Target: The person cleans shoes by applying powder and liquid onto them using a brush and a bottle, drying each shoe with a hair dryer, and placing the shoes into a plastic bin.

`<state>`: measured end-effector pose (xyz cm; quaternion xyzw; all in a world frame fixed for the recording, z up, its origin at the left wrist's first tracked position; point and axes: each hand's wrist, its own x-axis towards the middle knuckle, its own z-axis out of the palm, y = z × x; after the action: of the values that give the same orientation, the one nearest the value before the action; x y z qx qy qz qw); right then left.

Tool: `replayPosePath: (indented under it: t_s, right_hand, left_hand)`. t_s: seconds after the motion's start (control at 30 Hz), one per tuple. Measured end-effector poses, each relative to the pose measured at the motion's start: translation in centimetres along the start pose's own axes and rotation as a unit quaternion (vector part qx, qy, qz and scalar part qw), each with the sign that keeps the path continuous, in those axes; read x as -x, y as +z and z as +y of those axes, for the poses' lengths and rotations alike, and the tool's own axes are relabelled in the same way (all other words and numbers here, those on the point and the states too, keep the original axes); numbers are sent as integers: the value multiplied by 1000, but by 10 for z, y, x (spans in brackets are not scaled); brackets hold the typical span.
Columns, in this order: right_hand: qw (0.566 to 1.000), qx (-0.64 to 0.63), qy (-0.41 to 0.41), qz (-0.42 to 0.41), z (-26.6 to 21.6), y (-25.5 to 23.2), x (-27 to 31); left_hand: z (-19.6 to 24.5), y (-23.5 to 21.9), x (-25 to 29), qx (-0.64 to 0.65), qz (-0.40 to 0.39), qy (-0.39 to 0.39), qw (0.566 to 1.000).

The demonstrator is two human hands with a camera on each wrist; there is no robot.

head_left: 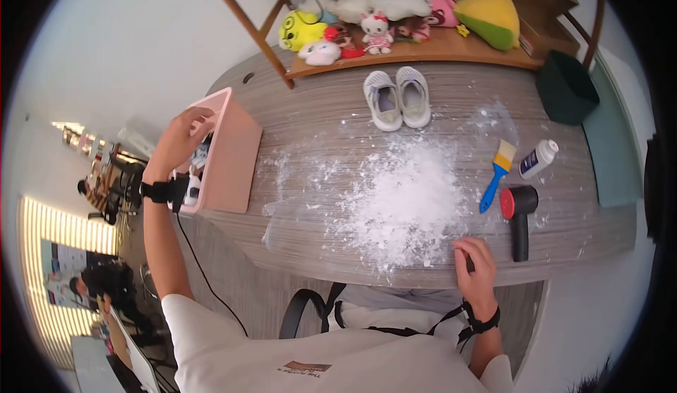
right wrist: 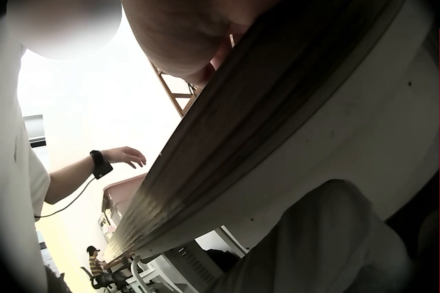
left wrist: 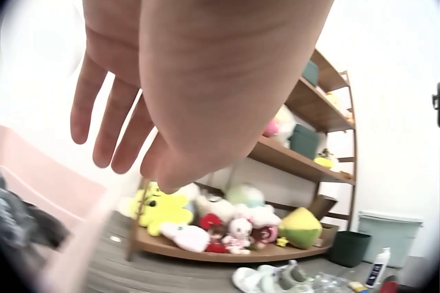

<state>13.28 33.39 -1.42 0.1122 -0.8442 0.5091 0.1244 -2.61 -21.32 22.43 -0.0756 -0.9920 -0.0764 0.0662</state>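
My left hand (head_left: 182, 137) hangs over the pink bin (head_left: 238, 156) at the left end of the table, its fingers pointing down and loosely bent with nothing between them. Inside the bin lie dark and white items, partly hidden by the hand and wrist. At the front edge of the table, my right hand (head_left: 477, 269) rests with loosely curled fingers and holds nothing. A broad heap of white powder (head_left: 405, 202) spreads over the tabletop just left of it. Right of this hand lies a black handheld tool with a red round face (head_left: 518, 216).
A blue-handled brush (head_left: 496, 180) and a white bottle (head_left: 539, 159) lie on the right. A pair of light shoes (head_left: 398, 98) stands behind the powder. At the back, a wooden shelf (head_left: 423, 58) bears plush toys. A dark green bin (head_left: 566, 88) stands back right.
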Motion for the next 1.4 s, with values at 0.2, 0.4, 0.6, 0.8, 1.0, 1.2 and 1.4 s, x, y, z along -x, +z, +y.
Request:
replayPosePath:
  t_s: [0.2, 0.4, 0.6, 0.8, 1.0, 1.2, 1.4]
  right_hand:
    - [998, 23, -54, 16, 4, -1, 0]
    - [985, 150, -79, 10, -6, -37, -16]
    - [921, 366, -138, -2, 1, -64, -50]
    - [851, 482, -198, -57, 18, -54, -79]
    - [832, 503, -200, -125, 31, -47, -93]
    - [824, 488, -241, -157, 40, -45, -114]
    - [812, 482, -280, -173, 35, -32, -141]
  left_hand:
    - [134, 72, -58, -6, -140, 192, 971]
    - [221, 185, -119, 51, -1, 346, 937]
    - [247, 232, -148, 9, -2, 336, 942]
    - [260, 203, -118, 96, -44, 342, 934]
    - [248, 160, -23, 115, -101, 402, 903]
    - [222, 185, 58, 180, -158, 315, 918]
    - [237, 205, 103, 287, -96, 190, 934]
